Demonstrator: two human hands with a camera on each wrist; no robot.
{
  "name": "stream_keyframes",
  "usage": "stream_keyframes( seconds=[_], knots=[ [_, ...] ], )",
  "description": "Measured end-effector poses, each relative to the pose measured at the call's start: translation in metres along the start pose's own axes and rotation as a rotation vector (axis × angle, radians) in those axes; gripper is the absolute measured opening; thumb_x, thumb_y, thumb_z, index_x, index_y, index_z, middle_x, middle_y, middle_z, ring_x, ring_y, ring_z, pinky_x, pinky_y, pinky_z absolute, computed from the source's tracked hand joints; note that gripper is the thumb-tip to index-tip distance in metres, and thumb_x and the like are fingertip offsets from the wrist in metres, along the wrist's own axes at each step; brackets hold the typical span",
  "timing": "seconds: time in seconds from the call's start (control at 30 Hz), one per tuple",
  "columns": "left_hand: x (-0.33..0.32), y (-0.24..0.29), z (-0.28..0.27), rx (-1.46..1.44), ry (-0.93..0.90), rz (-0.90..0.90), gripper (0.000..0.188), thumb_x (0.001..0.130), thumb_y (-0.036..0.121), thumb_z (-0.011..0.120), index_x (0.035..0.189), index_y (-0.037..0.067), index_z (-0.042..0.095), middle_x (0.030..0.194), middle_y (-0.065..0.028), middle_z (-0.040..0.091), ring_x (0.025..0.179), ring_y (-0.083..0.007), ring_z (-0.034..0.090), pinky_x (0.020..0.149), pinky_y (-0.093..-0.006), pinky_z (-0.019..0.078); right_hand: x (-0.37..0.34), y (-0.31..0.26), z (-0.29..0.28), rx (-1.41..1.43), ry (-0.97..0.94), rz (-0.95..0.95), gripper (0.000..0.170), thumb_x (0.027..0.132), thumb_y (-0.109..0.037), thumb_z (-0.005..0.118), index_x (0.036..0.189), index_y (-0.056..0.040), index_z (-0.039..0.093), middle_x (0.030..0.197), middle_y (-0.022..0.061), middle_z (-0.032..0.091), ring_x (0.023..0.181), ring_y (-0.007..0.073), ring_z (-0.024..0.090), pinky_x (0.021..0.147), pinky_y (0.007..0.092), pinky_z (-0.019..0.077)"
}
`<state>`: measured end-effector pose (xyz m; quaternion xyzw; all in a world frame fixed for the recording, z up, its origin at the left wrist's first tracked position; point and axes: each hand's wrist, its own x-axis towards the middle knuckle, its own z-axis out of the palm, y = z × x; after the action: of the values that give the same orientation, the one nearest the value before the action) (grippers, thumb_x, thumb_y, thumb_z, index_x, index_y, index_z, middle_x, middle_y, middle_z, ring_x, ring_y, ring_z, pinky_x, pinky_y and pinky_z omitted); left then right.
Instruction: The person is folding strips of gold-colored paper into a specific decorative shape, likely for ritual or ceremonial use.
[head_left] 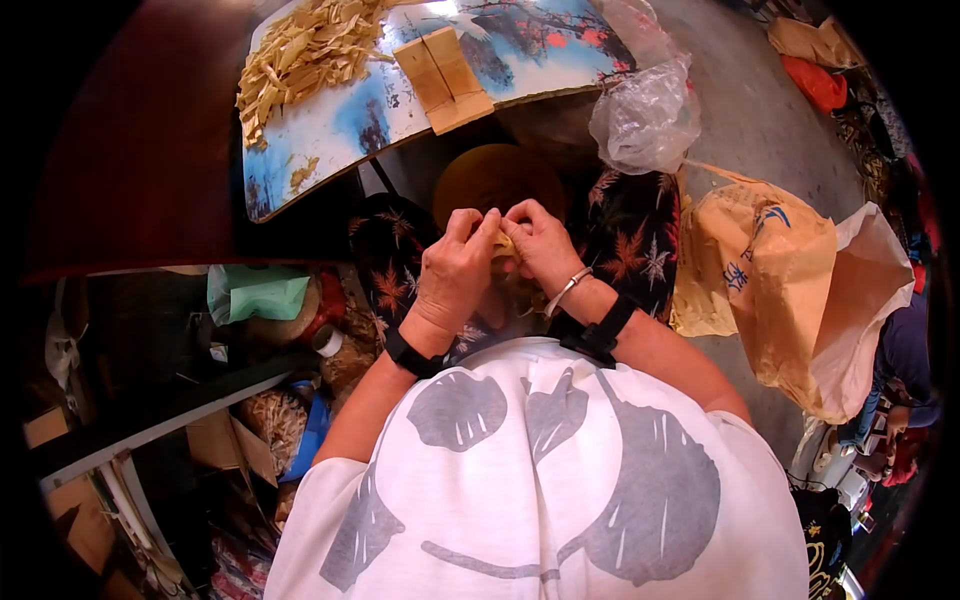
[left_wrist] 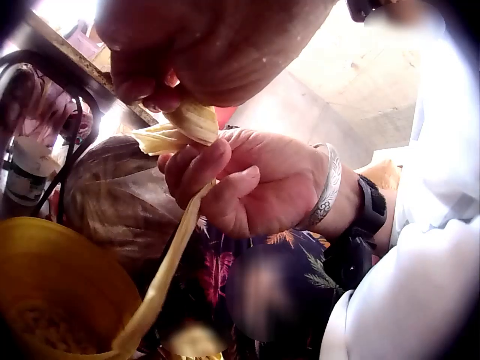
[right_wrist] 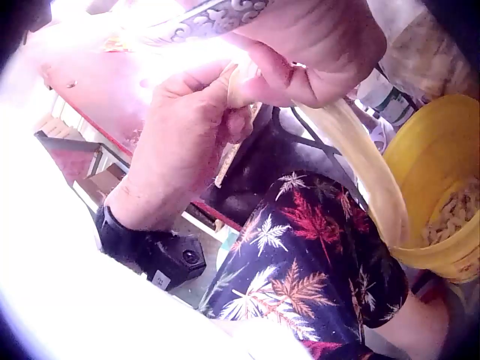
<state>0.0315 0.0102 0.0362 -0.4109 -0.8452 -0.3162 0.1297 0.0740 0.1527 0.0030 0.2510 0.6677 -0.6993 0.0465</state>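
Both hands meet in front of the chest, over the lap. My left hand [head_left: 455,270] pinches one end of a pale yellow, leaf-like strip [left_wrist: 196,124] between thumb and finger. Right beside it, my right hand [head_left: 540,250], with a silver bracelet at its wrist, grips the same strip with curled fingers. From there a long tail of the strip [right_wrist: 364,154] hangs down to the rim of a yellow bucket [right_wrist: 442,150], with small pale pieces inside. In the head view the fingers hide most of the strip.
Ahead stands a painted table [head_left: 350,150] with a heap of tan strips [head_left: 310,60] and a folded brown board [head_left: 443,80]. A clear plastic bag [head_left: 648,115] hangs at its right corner. A large yellow sack [head_left: 760,280] stands to the right; shelving and a green bag [head_left: 260,295] lie left.
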Motion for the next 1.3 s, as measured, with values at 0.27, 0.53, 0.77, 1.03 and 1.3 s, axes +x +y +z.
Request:
stream_keyframes(
  seconds=[0.27,0.53,0.77,1.03,1.3],
  knots=[
    [-0.004,-0.006,0.003,-0.296,-0.066,-0.246,0.030,0.084,-0.006,0.058,0.111,0.001,0.067,0.099,-0.0150,0.058,0.082,-0.0310,0.064,0.072,-0.0351,0.0530,0.000,0.010,-0.011,-0.022,-0.260,-0.210,0.025,0.099,-0.029,0.058,0.105,-0.0068,0.066,0.092,0.0036,0.066,0.076,0.0090,0.062,0.066,0.0226,0.0493],
    [-0.011,-0.019,0.005,-0.501,-0.020,-0.486,0.010,0.089,0.001,0.061,0.098,0.001,0.063,0.082,-0.0073,0.061,0.066,-0.0185,0.060,0.060,-0.0279,0.0491,-0.012,-0.011,-0.015,0.523,-0.519,0.171,0.026,0.101,-0.029,0.054,0.118,-0.0106,0.060,0.111,0.0009,0.063,0.091,0.0094,0.062,0.083,0.0280,0.0530],
    [-0.011,-0.004,-0.003,-1.004,-0.047,-0.766,0.006,0.095,0.008,0.063,0.094,0.002,0.062,0.078,0.0014,0.062,0.070,-0.0028,0.057,0.057,-0.0186,0.0454,-0.015,-0.021,-0.003,0.283,-0.317,0.052,0.023,0.102,-0.028,0.052,0.107,-0.0075,0.060,0.094,0.0019,0.065,0.072,0.0099,0.063,0.066,0.0237,0.0545],
    [-0.008,-0.029,-0.011,-1.170,0.076,-0.908,0.010,0.095,0.012,0.063,0.104,0.007,0.062,0.083,0.0009,0.062,0.068,-0.0054,0.057,0.054,-0.0190,0.0436,-0.034,-0.026,-0.002,-0.153,-0.175,-0.067,0.021,0.101,-0.019,0.052,0.098,-0.0026,0.065,0.069,0.0010,0.062,0.053,0.0071,0.057,0.050,0.0218,0.0499],
    [-0.009,-0.004,0.004,-1.412,0.097,-0.853,0.019,0.096,0.011,0.062,0.112,0.001,0.061,0.101,-0.0023,0.066,0.087,-0.0070,0.062,0.079,-0.0219,0.0509,-0.022,-0.023,0.003,-0.346,-0.009,-0.340,0.024,0.096,-0.024,0.060,0.099,-0.0005,0.065,0.077,0.0095,0.068,0.067,0.0184,0.069,0.058,0.0318,0.0533]
  ],
)
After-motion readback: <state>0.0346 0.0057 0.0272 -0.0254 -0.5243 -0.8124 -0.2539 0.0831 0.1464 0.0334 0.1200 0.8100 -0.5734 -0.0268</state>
